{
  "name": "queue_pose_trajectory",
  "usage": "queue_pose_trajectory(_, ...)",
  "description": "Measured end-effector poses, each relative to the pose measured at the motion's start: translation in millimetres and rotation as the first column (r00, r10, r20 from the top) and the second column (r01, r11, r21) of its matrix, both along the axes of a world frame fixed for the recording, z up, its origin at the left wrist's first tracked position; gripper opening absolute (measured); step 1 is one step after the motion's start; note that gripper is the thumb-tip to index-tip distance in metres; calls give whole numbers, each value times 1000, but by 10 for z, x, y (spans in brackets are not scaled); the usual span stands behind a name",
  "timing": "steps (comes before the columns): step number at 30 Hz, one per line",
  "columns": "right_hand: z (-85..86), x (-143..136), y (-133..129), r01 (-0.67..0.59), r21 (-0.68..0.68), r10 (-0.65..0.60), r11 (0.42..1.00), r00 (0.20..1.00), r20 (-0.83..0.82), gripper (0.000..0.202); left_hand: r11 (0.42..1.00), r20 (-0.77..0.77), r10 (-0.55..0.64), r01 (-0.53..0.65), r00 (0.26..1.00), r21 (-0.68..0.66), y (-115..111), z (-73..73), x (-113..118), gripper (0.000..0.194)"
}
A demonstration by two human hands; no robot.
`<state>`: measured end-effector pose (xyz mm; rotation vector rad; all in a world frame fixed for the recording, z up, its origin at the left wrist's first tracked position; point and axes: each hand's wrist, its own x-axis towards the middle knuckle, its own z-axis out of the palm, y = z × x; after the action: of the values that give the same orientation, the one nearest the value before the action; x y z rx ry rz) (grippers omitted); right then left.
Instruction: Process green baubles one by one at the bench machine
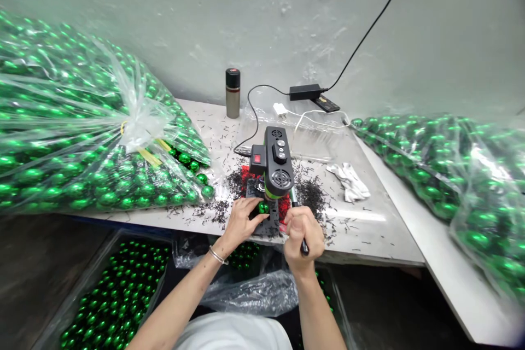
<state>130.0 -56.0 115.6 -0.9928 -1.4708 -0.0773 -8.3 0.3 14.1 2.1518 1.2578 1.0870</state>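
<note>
My left hand [244,221] pinches a shiny green ball [263,208] between thumb and fingers, under the head of a small black bench machine [279,161]. A red switch [257,158] shows on the machine's left side. My right hand [303,235] is wrapped round the black-tipped lever [304,247] at the machine's right. Red material [284,208] lies around the machine's base, partly hidden by it. Heaps of small black bits [310,194] are scattered on both sides of it. Whether the machine's tip touches the ball, I cannot tell.
A large clear bag of green balls [82,131] fills the left; another bag [459,175] lies at right. A bottle [233,94], power adapter [305,92], white charger [280,110] and white gloves [350,181] are on the table [381,229]. Below the edge sits a lined container of green balls [117,290].
</note>
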Motion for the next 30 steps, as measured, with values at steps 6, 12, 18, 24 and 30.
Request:
queue_pose_trajectory(6,-435,-10,16,50,61,-53,997,998,42,34,1000,18,4,-4,1000,31,-5,-38,10,32)
queue_pose_trajectory(12,-738,-13,72,54,119,-52,991,999,-15,35,999,12,-6,5,1000,35,-9,-37,16,31)
queue_pose_trajectory(18,-763,38,99,3,115,-14,993,996,92,32,1000,22,-8,8,1000,29,-12,-48,20,30)
queue_pose_trajectory(24,-439,78,64,-12,111,-3,994,991,132,33,1000,41,-16,17,999,-23,32,-17,31,31)
queue_pose_trajectory(30,108,3,23,36,-49,-40,998,995,-93,30,998,27,-48,47,998,38,-300,-3,-118,40)
